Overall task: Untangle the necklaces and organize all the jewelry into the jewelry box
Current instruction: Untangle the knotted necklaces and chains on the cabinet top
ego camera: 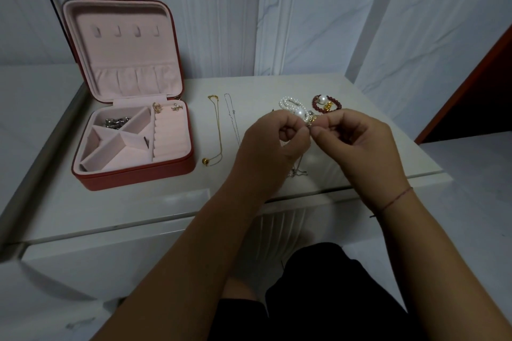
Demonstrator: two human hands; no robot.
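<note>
Hovering over the white table (pixel 144 202), the left hand (pixel 273 141) and right hand (pixel 357 141) meet fingertip to fingertip, fingers curled, both pinching a thin chain (pixel 298 172) whose end dangles below; two more lie straight beside the one open jewelry box (pixel 133 178), a gold necklace (pixel 219 133) and a silver necklace (pixel 234 122); two bracelets rest behind the hands, a pearl bracelet (pixel 289 104) and a red-beaded bracelet (pixel 332 102).

We count one open red jewelry box with pink lining (pixel 133 177), two thin chains lying flat, a gold necklace (pixel 219 130) and a silver necklace (pixel 232 116), one white pearl strand (pixel 291 104), one dark red bead bracelet (pixel 333 104), one silvery tangle (pixel 116 121) and two small earrings (pixel 156 107) in the box, and one fine chain (pixel 297 171) pinched by a left hand (pixel 274 144) and a right hand (pixel 360 144).
</note>
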